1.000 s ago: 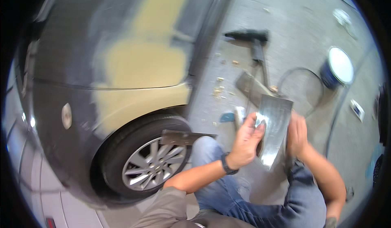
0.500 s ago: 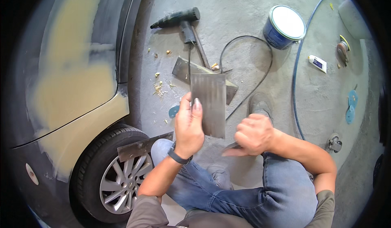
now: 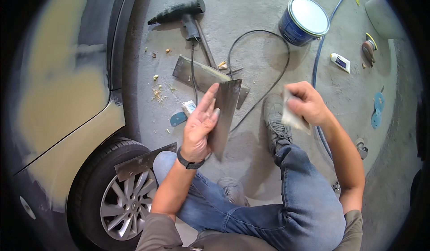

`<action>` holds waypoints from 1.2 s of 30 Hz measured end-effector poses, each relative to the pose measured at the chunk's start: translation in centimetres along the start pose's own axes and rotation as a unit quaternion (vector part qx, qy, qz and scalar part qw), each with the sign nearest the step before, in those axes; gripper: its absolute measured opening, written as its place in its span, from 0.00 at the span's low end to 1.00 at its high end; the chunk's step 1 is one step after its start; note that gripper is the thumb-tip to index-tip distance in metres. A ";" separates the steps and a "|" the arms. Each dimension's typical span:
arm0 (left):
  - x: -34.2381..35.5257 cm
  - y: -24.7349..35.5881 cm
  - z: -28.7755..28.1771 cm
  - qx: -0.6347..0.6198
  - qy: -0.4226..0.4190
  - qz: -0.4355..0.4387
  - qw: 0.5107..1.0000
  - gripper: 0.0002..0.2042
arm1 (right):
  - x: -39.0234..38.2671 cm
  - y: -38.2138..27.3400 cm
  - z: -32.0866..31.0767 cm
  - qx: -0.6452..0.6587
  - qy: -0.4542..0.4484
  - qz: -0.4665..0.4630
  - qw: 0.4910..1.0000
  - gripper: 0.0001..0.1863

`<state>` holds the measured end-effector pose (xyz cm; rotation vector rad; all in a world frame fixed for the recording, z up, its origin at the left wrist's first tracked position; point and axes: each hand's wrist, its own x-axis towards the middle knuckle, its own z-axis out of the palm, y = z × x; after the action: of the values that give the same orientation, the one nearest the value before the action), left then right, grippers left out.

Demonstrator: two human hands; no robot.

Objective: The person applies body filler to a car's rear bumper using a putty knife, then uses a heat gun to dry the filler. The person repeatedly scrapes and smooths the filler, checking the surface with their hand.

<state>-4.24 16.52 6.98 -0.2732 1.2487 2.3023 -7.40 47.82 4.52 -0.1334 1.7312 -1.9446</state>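
My left hand, a dark watch strap on its wrist, holds a thin rectangular metal plate between thumb and fingers. The plate is tilted so that its broad face shows narrowly. My right hand is raised to the right, apart from the plate, its fingers closed round a pale flat piece. Motion smears that piece, and its exact kind cannot be made out. Another metal plate rests against the car wheel near my left knee.
At left stands a car panel with beige patches. On the floor lie a heat gun with its cord, a wide metal blade, blue discs, a tube and a sander. A lidded bucket stands beside a blue hose.
My right hand has risen up and to the right, turning the flat piece so a pale face shows. My left hand has tilted the metal plate. The whole view has shifted slightly.
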 end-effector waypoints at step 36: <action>0.3 -1.4 1.2 0.292 0.158 0.054 0.942 0.30 | -1.7 0.8 3.8 -0.499 0.138 -0.345 0.783 0.19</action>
<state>-3.73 18.25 6.53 -0.3740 2.0830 1.9007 -4.16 45.15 4.85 -1.0203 3.0734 -1.1914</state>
